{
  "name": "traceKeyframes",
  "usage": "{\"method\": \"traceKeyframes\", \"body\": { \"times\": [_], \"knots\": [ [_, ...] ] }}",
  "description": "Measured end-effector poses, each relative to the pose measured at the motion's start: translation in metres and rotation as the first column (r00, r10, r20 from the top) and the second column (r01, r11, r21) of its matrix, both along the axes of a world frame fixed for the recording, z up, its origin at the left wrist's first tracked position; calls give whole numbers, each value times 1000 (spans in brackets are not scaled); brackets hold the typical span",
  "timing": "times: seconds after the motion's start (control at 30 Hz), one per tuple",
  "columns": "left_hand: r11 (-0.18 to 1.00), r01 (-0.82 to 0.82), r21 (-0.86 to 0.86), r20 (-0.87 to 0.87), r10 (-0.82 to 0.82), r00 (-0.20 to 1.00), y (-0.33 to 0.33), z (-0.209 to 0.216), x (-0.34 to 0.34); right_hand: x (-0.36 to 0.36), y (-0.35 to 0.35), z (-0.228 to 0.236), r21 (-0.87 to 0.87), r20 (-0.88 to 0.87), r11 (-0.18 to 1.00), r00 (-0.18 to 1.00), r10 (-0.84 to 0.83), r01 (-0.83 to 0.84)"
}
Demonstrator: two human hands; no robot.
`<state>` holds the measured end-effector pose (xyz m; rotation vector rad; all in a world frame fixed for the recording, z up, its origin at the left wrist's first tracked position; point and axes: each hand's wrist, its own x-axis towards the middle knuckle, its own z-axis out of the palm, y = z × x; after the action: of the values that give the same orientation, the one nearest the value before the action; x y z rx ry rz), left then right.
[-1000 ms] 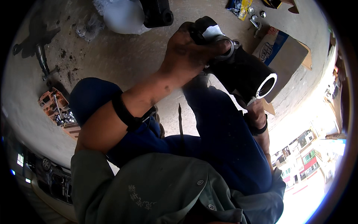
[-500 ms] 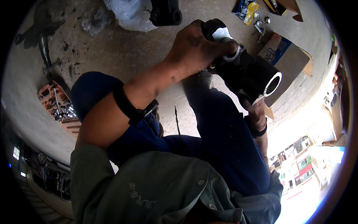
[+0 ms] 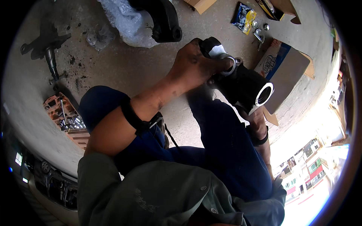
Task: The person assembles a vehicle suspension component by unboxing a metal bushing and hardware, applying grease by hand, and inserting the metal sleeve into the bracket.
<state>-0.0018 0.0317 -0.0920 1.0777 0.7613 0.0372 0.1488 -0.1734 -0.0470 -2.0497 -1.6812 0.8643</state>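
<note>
A heavy black cast metal part (image 3: 241, 88) with bright machined rings round its bores is held up above my right knee. My left hand (image 3: 200, 62) is closed round its far end, the thumb lying over a shiny ring near the middle. From below, my right hand (image 3: 257, 115) bears the near right end, beside the large round bore; its fingers are mostly hidden behind the part. A white patch shows on the part by my left fingers. Both wrists wear dark bands.
On the floor lie a black curved metal arm (image 3: 166, 22) by plastic wrap (image 3: 124, 26), a stub axle (image 3: 49, 52), an orange-brown socket tool case (image 3: 62, 113), a cardboard box (image 3: 283, 73), a blue and yellow packet (image 3: 244, 17) and small metal parts (image 3: 259, 34).
The black metal part has shifted slightly left, with both hands still on it. The view has tilted so that floor things sit lower, showing more of the curved arm.
</note>
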Motion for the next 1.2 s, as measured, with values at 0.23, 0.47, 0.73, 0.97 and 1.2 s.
{"method": "traceKeyframes", "body": {
  "times": [0.23, 0.47, 0.73, 0.97, 1.2],
  "knots": [
    [986, -119, -116, -103, 107, 989, -16, -1, 0, -10, 25, 16, -207, -155, 965, 968, -197, 163],
    [986, -155, -53, -102, 150, 984, -10, 17, -6, -14, 34, 15, -81, -373, 976, 902, -220, 204],
    [995, -95, -25, -74, 93, 993, -2, 16, -8, -5, 25, -4, 3, -180, 998, 982, -61, 62],
    [994, -107, 3, -127, 107, 986, 0, 17, -15, -7, 15, -14, 37, -169, 992, 980, -109, 117],
    [989, -146, -36, -85, 142, 986, -1, 13, -10, -2, 13, -10, 5, -8, 998, 998, 59, -59]
  ]
}}
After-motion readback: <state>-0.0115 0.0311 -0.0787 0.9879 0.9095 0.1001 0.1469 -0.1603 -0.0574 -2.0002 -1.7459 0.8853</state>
